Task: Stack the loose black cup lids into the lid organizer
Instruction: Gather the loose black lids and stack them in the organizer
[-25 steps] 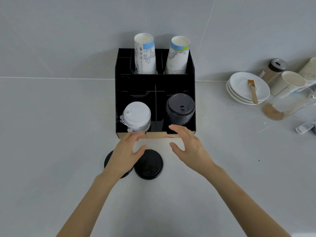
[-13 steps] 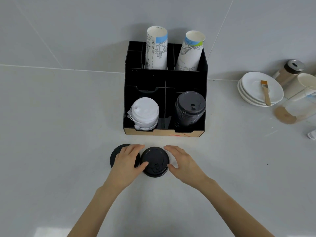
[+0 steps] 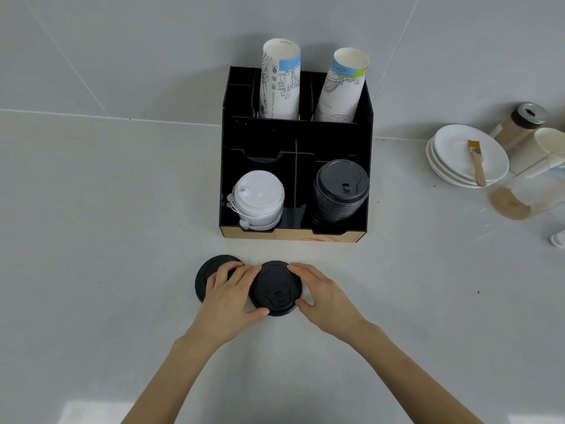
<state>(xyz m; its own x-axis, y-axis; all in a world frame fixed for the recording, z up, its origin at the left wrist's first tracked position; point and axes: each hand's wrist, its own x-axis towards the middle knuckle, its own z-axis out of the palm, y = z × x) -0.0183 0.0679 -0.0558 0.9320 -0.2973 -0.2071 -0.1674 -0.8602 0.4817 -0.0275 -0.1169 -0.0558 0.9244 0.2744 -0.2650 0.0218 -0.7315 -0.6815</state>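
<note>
Two loose black cup lids lie on the grey counter in front of the black lid organizer. My left hand and my right hand close on the right lid from both sides, fingers on its rim. The left lid lies flat, partly hidden under my left hand. In the organizer's front right bay stands a stack of black lids; the front left bay holds a stack of white lids. Two stacks of paper cups stand in the back.
At the right sit stacked white saucers with a small brush on them, a brown shaker jar, a white cup and a clear pitcher. The wall rises right behind the organizer.
Both hands came back from the organizer's front edge toward me and closed around the right loose lid. The camera view shifted so the organizer sits farther up.
</note>
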